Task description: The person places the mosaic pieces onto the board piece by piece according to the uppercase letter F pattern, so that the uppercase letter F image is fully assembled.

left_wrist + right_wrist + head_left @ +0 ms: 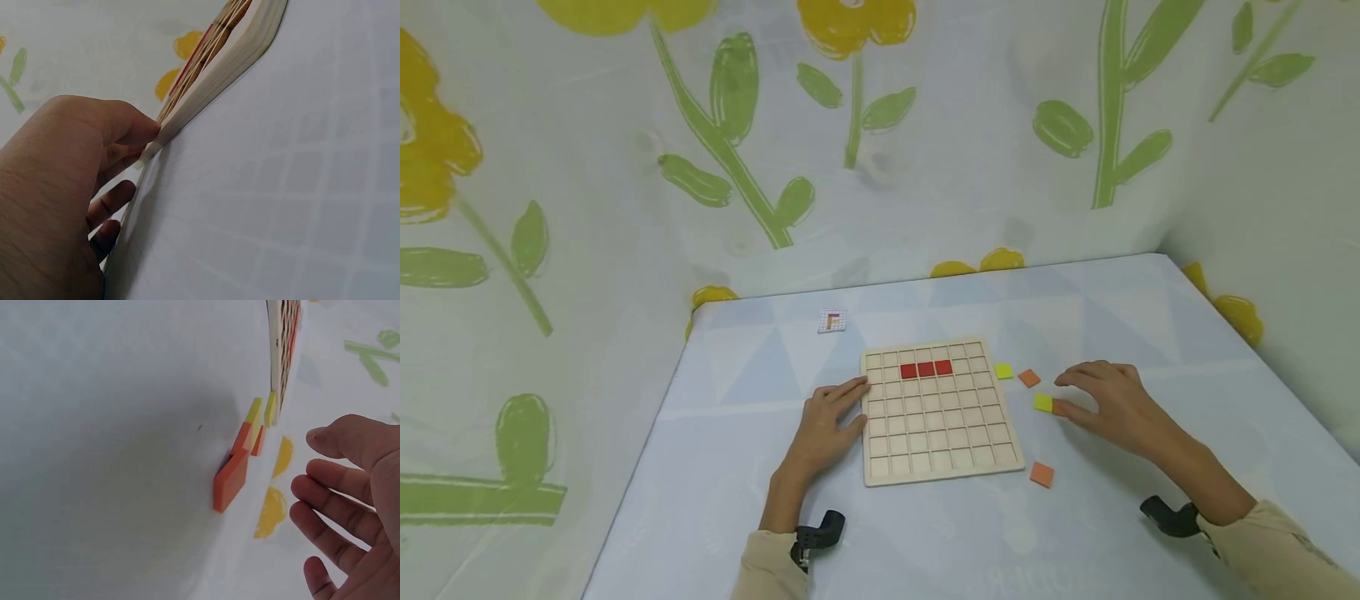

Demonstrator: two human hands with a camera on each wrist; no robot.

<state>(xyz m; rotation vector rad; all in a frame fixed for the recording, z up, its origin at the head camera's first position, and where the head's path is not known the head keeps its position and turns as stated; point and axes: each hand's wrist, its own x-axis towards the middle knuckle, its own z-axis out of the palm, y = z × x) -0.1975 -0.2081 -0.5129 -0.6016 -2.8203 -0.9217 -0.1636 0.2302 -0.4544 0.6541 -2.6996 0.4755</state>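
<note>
Tan sleeve [1273, 546] up close; R hand [1116, 408] half spread, nothing held, by yellow tile [1042, 402] right of board [947, 437]. My L hand [822, 427] loosely touches board's edge; a shove cd slide red tiles [926, 368].

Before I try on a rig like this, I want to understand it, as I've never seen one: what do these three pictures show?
There is no machine arm here, just a person working with two bare hands. The wide picture comes from a camera worn on the head, looking forward and down; the other two come from cameras worn on the left and right wrists.

On the table lies a pale grid board with three red tiles on it. To its right are two yellow tiles and three orange tiles. Beyond its far left corner is a small patterned card.

The left hand touches the board's left edge. The right hand is by the loose tiles and appears to hold nothing.
</note>
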